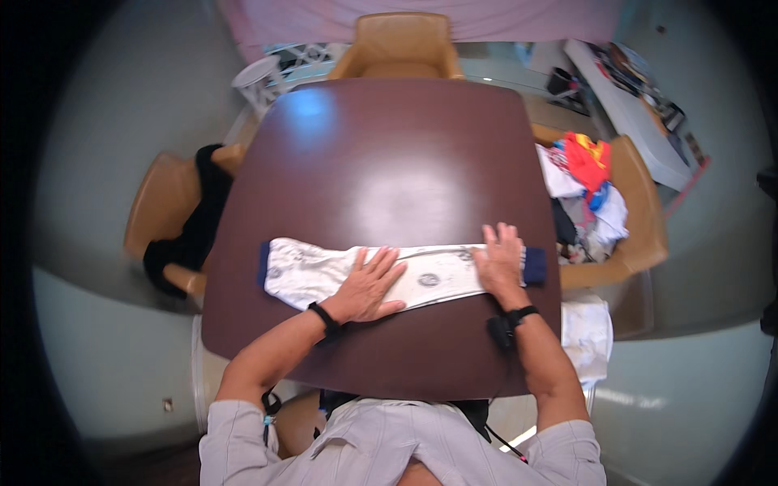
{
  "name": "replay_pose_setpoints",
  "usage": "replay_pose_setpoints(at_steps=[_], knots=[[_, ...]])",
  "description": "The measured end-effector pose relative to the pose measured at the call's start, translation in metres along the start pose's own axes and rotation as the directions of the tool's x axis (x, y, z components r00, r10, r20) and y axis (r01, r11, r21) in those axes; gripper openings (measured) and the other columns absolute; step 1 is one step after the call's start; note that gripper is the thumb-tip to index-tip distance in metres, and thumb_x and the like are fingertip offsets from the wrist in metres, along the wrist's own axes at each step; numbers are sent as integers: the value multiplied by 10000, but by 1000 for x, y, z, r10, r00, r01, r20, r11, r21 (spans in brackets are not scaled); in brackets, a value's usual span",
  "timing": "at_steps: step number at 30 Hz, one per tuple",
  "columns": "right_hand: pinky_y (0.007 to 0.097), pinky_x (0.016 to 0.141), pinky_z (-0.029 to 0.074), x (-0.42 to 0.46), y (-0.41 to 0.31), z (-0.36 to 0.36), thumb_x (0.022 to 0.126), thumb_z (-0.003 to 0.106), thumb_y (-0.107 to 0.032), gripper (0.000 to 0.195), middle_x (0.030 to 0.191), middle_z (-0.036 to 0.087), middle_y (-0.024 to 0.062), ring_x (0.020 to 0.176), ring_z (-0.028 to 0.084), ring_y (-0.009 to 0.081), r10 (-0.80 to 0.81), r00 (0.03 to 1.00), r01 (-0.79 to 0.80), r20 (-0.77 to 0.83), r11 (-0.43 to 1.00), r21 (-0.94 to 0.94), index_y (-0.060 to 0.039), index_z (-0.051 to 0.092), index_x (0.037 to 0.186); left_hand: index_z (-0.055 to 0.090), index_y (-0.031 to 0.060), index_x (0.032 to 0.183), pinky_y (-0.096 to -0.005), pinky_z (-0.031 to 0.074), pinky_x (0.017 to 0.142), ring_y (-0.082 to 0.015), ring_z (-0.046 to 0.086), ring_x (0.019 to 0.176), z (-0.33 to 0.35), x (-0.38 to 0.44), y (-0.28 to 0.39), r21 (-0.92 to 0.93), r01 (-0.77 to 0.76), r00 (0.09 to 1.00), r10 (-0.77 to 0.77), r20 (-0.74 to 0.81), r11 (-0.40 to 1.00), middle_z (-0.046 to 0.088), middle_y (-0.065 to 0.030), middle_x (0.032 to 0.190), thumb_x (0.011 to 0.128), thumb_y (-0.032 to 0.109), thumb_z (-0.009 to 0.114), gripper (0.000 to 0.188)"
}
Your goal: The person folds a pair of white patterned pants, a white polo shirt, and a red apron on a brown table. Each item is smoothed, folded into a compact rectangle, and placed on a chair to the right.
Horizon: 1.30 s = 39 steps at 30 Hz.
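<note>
A white patterned garment (429, 279) with dark blue cuffs at both ends lies folded into a long strip across the dark brown table (389, 146). It looks like a pair of child's trousers, though its kind is not certain. My left hand (368, 285) rests flat on the middle of the cloth, fingers spread. Near the cuff on the right, my right hand (501, 258) presses palm down on the fabric, hiding part of it. Toward the left end the cloth is wrinkled. Both wrists wear black bands.
To the right, an armchair (644, 212) holds a heap of colourful clothes (586, 164). White cloth (586, 340) hangs below it. On the left, another armchair (161, 200) carries a black garment (206, 212). A tan chair (402, 42) faces me across the table, with a white stool (258, 76) nearby.
</note>
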State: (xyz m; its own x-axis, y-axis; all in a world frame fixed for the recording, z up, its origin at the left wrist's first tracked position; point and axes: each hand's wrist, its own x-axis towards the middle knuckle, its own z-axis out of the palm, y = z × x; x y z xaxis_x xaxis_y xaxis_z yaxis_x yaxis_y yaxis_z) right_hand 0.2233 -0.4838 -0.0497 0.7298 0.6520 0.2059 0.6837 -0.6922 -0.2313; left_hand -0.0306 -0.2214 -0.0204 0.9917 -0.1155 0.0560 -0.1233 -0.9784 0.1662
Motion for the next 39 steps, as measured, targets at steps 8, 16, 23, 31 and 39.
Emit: replay_pose_setpoints(at_steps=[8, 16, 23, 31, 39], knots=[[585, 1355, 193, -2, 1, -4, 1064, 673, -417, 690, 1720, 375, 268, 1640, 266, 474, 47, 999, -46, -4, 999, 3, -80, 492, 1639, 390, 58, 1711, -627, 64, 1366, -391, 177, 1707, -7, -28, -32, 59, 92, 994, -95, 58, 994, 282, -251, 1801, 1107, 692, 439, 876], [587, 1350, 212, 0, 4, 2, 1049, 693, -417, 696, 1715, 389, 260, 1637, 284, 465, 28, 999, -29, -32, 999, -15, -80, 508, 1630, 338, 95, 1744, -624, 26, 1369, -379, 129, 1721, -16, -82, -95, 148, 322, 940, -334, 67, 935, 217, -240, 1831, 1115, 654, 447, 848], [595, 1337, 234, -2, 5, 2, 1044, 693, -389, 688, 1705, 396, 277, 1623, 307, 482, 3, 999, -4, -49, 1000, -13, -72, 505, 1625, 356, 119, 1743, -620, 48, 1367, -352, 130, 1721, -36, -128, -137, 216, 531, 831, -553, 55, 820, 219, -198, 1839, 1131, 563, 461, 763], [573, 1299, 314, -2, 11, 0, 1020, 752, -332, 683, 1644, 454, 281, 1564, 385, 480, -38, 987, 49, -155, 997, 66, -36, 517, 1589, 361, 112, 1732, -659, 114, 1346, -376, 230, 1688, -38, -163, -161, 104, 777, 629, -766, -131, 621, 280, -210, 1810, 1112, 512, 552, 761], [526, 1150, 482, -15, 52, -66, 943, 841, -324, 795, 1487, 586, 277, 1385, 564, 457, 245, 961, -228, -131, 965, 131, 10, 487, 1572, 460, 64, 1655, -628, 275, 1305, -427, 395, 1589, -49, -125, -104, 128, 515, 827, -452, -336, 848, 451, -239, 1689, 1064, 320, 691, 684]])
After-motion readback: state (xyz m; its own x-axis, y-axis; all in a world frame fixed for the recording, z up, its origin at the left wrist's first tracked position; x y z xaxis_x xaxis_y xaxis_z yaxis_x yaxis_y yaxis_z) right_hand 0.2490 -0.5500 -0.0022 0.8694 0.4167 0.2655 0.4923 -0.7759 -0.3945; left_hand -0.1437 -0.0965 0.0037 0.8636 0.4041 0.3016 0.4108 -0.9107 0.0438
